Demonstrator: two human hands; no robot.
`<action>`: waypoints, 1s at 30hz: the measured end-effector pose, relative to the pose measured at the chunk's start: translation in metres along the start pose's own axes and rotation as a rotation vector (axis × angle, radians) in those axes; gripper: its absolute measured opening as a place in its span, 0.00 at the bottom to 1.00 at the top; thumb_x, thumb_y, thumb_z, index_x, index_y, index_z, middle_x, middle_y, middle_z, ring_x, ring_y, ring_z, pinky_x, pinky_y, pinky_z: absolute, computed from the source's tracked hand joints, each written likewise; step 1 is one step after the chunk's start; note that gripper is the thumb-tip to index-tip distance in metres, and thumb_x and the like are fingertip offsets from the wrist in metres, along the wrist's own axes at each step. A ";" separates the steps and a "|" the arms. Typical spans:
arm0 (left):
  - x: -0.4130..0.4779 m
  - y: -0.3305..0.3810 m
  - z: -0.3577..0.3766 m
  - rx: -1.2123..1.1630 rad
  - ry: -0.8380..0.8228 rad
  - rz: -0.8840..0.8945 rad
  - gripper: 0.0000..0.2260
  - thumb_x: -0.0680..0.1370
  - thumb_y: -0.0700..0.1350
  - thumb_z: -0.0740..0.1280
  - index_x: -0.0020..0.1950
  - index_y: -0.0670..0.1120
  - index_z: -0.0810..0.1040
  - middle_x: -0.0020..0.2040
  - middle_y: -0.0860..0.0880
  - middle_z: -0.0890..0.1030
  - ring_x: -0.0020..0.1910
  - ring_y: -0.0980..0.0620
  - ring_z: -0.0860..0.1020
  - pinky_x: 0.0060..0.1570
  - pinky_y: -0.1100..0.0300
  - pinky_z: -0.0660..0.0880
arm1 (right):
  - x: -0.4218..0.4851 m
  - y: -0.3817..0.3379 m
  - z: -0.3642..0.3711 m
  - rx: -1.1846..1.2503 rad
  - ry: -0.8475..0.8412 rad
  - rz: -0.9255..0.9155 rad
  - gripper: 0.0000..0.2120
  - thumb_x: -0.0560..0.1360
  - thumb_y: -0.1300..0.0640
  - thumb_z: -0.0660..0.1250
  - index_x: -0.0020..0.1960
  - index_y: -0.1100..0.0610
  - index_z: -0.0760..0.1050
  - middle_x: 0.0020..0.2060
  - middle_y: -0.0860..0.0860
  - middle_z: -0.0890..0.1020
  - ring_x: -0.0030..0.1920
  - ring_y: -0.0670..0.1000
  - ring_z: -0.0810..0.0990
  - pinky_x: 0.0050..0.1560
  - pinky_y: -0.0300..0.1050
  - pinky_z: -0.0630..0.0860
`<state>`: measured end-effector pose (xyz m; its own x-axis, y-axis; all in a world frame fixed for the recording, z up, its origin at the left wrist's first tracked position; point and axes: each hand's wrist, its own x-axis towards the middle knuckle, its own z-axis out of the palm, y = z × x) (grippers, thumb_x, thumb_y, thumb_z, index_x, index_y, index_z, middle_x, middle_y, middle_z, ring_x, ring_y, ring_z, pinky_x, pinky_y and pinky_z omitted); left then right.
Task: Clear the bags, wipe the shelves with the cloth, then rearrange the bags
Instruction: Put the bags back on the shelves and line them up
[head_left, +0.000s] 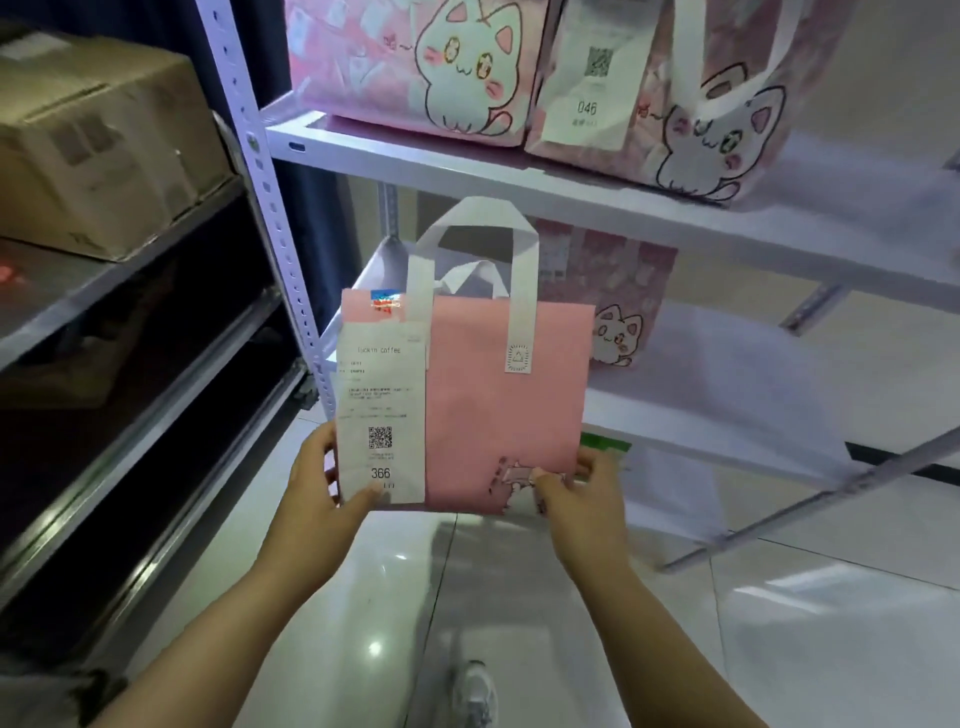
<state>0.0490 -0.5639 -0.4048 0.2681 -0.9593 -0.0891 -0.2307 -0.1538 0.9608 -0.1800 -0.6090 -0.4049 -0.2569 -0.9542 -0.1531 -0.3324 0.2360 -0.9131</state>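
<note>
I hold a pink bag (493, 395) with white handles upright in front of the white shelf unit, off the shelves. A white receipt (382, 410) marked 366 is stuck to its left side. My left hand (324, 483) grips the bag's lower left corner, thumb on the receipt. My right hand (582, 493) grips the lower right corner. Two pink cat bags (415, 62) (727, 119) stand on the upper shelf (467, 166), the right one bearing a receipt marked 046. Another cat bag (618, 306) stands on the middle shelf (727, 410) behind the held bag. No cloth is in view.
A dark shelf unit (130, 332) stands to the left with a cardboard box (98, 145) on top. The white unit's upright post (270, 208) runs between them. Glossy floor tiles (779, 623) lie below, and my shoe (475, 691) shows at the bottom.
</note>
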 end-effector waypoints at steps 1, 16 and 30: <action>0.009 -0.004 -0.002 0.008 0.011 -0.015 0.31 0.73 0.37 0.69 0.55 0.72 0.62 0.54 0.74 0.69 0.57 0.67 0.71 0.48 0.68 0.70 | 0.008 0.000 0.008 -0.009 -0.016 0.009 0.14 0.70 0.59 0.70 0.51 0.49 0.70 0.50 0.51 0.79 0.48 0.51 0.79 0.49 0.48 0.76; 0.167 -0.031 0.009 0.103 0.131 -0.066 0.28 0.71 0.42 0.71 0.61 0.64 0.62 0.59 0.65 0.72 0.54 0.69 0.73 0.50 0.66 0.70 | 0.168 -0.016 0.093 -0.046 -0.143 -0.022 0.17 0.70 0.59 0.69 0.56 0.49 0.68 0.54 0.52 0.77 0.50 0.50 0.77 0.51 0.51 0.77; 0.274 -0.076 0.015 0.244 0.100 -0.012 0.23 0.73 0.41 0.70 0.63 0.57 0.65 0.60 0.59 0.71 0.54 0.69 0.71 0.51 0.67 0.69 | 0.254 0.011 0.153 0.020 -0.263 0.025 0.16 0.71 0.63 0.70 0.51 0.47 0.69 0.52 0.50 0.81 0.52 0.52 0.81 0.59 0.57 0.76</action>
<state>0.1263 -0.8182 -0.5059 0.3610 -0.9305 -0.0624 -0.4423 -0.2297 0.8670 -0.1099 -0.8765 -0.5113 -0.0195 -0.9638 -0.2659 -0.3099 0.2587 -0.9149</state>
